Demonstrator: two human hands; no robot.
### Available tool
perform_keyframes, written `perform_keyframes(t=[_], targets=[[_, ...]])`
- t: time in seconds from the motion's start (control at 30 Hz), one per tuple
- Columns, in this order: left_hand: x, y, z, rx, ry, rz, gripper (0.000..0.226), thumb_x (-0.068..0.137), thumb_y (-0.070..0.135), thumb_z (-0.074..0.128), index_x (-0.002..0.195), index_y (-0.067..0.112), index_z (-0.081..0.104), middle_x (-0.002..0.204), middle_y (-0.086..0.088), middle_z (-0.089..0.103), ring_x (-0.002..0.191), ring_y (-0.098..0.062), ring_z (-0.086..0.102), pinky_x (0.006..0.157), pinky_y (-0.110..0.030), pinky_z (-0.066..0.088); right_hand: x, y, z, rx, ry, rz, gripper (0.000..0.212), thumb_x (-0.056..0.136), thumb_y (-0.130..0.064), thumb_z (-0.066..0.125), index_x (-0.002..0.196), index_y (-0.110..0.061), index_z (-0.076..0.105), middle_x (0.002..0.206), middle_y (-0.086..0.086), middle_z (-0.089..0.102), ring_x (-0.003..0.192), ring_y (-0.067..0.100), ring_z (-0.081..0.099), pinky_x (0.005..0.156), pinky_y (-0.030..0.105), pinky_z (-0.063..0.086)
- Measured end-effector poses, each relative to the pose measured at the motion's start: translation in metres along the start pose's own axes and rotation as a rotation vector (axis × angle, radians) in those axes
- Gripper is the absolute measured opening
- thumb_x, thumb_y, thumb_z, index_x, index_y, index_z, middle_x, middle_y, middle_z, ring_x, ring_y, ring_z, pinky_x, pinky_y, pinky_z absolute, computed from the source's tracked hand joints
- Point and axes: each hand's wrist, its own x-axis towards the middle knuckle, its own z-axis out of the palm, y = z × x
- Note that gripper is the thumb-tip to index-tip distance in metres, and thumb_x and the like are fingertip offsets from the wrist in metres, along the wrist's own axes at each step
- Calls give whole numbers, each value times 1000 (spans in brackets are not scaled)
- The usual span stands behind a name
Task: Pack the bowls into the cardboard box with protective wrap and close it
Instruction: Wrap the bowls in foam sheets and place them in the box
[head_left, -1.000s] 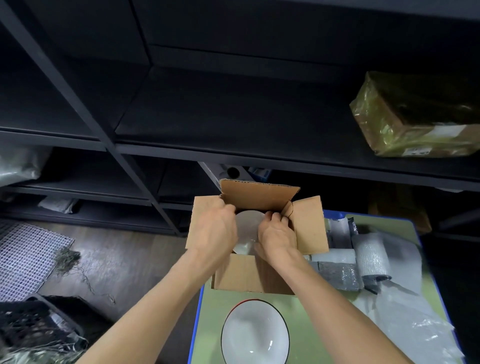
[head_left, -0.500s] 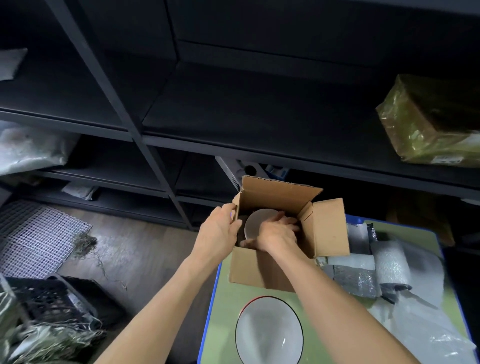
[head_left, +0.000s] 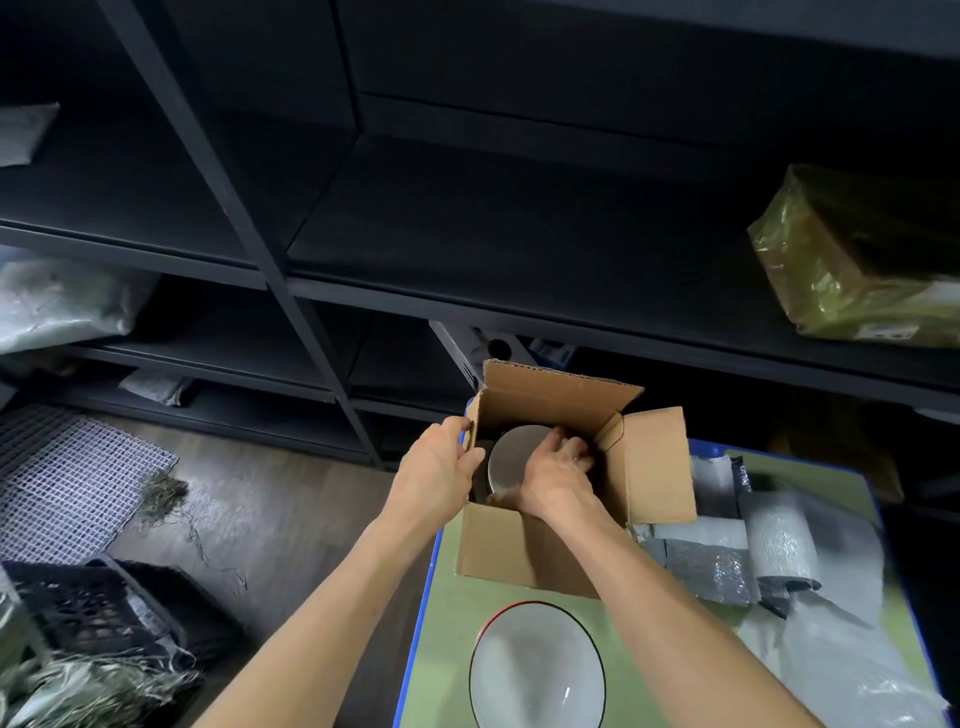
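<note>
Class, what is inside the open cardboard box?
A pale bowl, tilted, which the right hand holds by its rim. The left hand grips the box's left wall. The floor and any wrap beneath are hidden by bowl and hand.

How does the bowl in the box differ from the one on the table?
The bowl in the box stands tilted on edge; the bowl on the table sits mouth up. The right hand holds the bowl in the box, partly hiding it; the bowl on the table is untouched. Both are pale and round.
</note>
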Motion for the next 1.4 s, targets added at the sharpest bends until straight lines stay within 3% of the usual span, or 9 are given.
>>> perform_keyframes(t=[0.1, 0.3, 0.47, 0.7, 0.83, 0.93, 1.4], targets=[[1, 0, 0, -1, 1, -5, 38, 102, 29, 52, 138, 20, 47, 104, 2, 57, 83, -11, 55, 61, -20, 37, 2, 0, 0, -2, -14, 5, 139, 67, -67, 78, 155, -4, -8, 156, 24, 10, 142, 43, 24, 105, 47, 46], [1, -1, 1, -9, -5, -15, 39, 101, 30, 53, 139, 21, 47, 104, 3, 58, 85, -12, 57, 66, -21, 42, 0, 2, 2, 38, 14, 14, 142, 64, -67, 81, 155, -3, -8, 155, 23, 12, 142, 42, 24, 106, 46, 45], [3, -1, 2, -11, -11, -24, 40, 101, 31, 55, 139, 22, 48, 105, 3, 58, 86, -11, 57, 71, -24, 47, -1, -2, -1, -6, -3, 45, 148, 59, -72, 80, 154, -3, -9, 154, 23, 12, 141, 43, 27, 102, 53, 48], [4, 0, 3, -15, -4, -42, 38, 101, 31, 55, 137, 22, 50, 104, 5, 58, 84, -11, 58, 69, -20, 47, -2, -3, -4, -92, 1, 45, 142, 65, -76, 74, 155, -1, -6, 154, 25, 17, 138, 41, 36, 100, 43, 49], [4, 3, 2, -32, -10, -54, 38, 101, 30, 54, 138, 21, 49, 103, 3, 59, 78, -11, 58, 58, -16, 40, 0, -5, -4, -113, -18, 64, 141, 67, -77, 72, 154, 0, -7, 154, 26, 17, 139, 42, 35, 101, 43, 47], [3, 2, 2, -41, -5, -51, 38, 101, 30, 54, 138, 21, 50, 103, 1, 61, 79, -12, 59, 58, -16, 41, 4, -5, -6, -122, -60, 57, 140, 67, -77, 70, 154, 0, -7, 155, 27, 16, 140, 42, 32, 104, 44, 45], [0, 3, 0, -34, -13, -50, 38, 101, 32, 53, 137, 20, 51, 105, 1, 63, 78, -11, 62, 57, -16, 43, -3, 2, -11, -64, -45, 4, 124, 77, -60, 73, 154, 0, -3, 154, 27, 18, 137, 42, 36, 107, 44, 44]])
